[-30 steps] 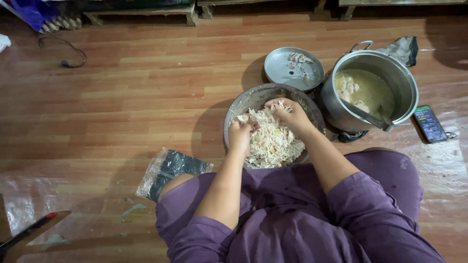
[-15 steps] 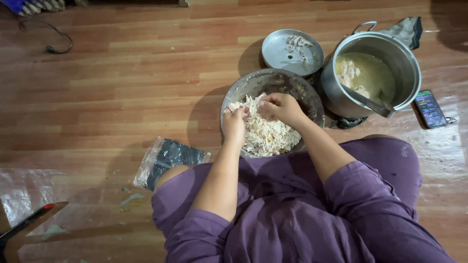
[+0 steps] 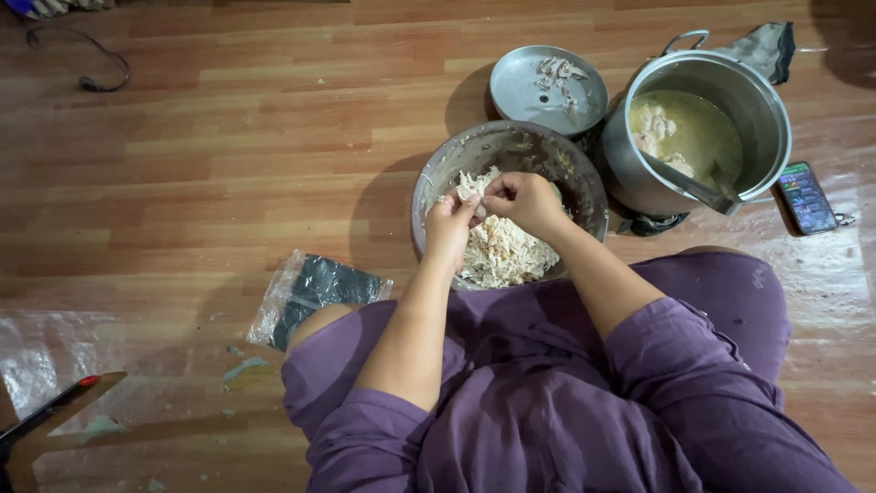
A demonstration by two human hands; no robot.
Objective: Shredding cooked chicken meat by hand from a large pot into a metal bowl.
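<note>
While the person sits on the wooden floor [image 3: 228, 137] in purple clothing, both hands meet over the near-centre of the metal bowl [image 3: 438, 173] — and everything turns on the small piece of pale meat [image 3: 476, 203] caught between them. Going from the left: a red-tipped knife [image 3: 46, 415] lies at about 8 o'clock from the bowl, well apart, and a clear plastic bag with something dark inside [image 3: 315, 292] lies nearer, also at roughly 8 o'clock, just beside the person's knee. The left hand [image 3: 449, 224] comes up from 6 o'clock, its fingertips pressed together in a pinch on the left end of the piece. The right hand [image 3: 525, 201] reaches in from about 4 o'clock, its thumb and first fingers pinching the right end, the other fingers curled. So the piece lies between the two sets of fingertips, its long axis running roughly 9 to 3 o'clock; neither hand is nearer, since both touch it. Below the hands, toward 6 o'clock, the heap of shredded meat [image 3: 502, 256] fills the bowl's near half. At 12 o'clock sits a metal lid [image 3: 520, 87] with scraps on it; at 2 o'clock a steel pot [image 3: 757, 100] holds broth, meat and a ladle [image 3: 693, 187] — a phone [image 3: 806, 196] lies beyond.
</note>
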